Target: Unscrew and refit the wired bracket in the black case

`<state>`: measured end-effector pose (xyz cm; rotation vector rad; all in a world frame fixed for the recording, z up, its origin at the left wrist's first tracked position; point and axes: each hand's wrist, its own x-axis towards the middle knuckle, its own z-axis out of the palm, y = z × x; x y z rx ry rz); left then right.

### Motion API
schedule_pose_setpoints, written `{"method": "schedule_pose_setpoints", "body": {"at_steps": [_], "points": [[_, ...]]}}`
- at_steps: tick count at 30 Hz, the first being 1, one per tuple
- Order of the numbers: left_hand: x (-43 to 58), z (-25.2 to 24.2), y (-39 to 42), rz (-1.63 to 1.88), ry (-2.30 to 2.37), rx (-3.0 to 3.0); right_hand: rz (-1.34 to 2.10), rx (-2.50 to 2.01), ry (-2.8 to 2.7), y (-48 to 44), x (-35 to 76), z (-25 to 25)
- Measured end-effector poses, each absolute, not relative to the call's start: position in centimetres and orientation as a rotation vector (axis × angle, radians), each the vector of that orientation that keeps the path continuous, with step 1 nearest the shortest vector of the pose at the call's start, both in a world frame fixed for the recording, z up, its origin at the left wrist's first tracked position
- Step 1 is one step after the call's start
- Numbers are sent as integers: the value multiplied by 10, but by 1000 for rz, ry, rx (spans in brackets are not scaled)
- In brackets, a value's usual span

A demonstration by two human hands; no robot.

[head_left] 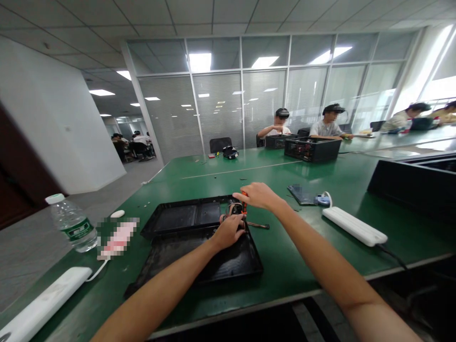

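Black open casing (237, 266) lies on the green tabletop (285, 270) as a person's right hand (261, 195) works an upright orange tool (245, 208) at its far right corner, fingers clamped on the handle. The left hand (228, 232) is set beside the bundled wires (234, 208); whether its fingers pinch anything cannot be told. A clear bottle (76, 228) stands at left, a white power strip (354, 226) lies at right, and two people (318, 129) sit across behind black computer cases (322, 149).
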<state>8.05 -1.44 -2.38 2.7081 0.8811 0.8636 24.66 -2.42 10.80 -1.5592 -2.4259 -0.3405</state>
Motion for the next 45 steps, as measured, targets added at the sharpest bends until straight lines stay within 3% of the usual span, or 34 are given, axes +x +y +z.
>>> {"method": "schedule_pose_setpoints", "body": {"at_steps": [6,23,30,37,45], "points": [[81,-25,-18,844,862,2725,-238,-1353,-2473,-25,251,102],[81,-31,-9,851,800,2752,-326,-1387,-2412,-23,260,93],[80,-29,-13,877,835,2711,-13,-1118,-2280,-10,281,81],[80,-24,-17,905,696,2834,525,-981,-1382,24,349,36],[84,-23,-18,910,606,3090,701,-851,-1147,41,344,15]]}}
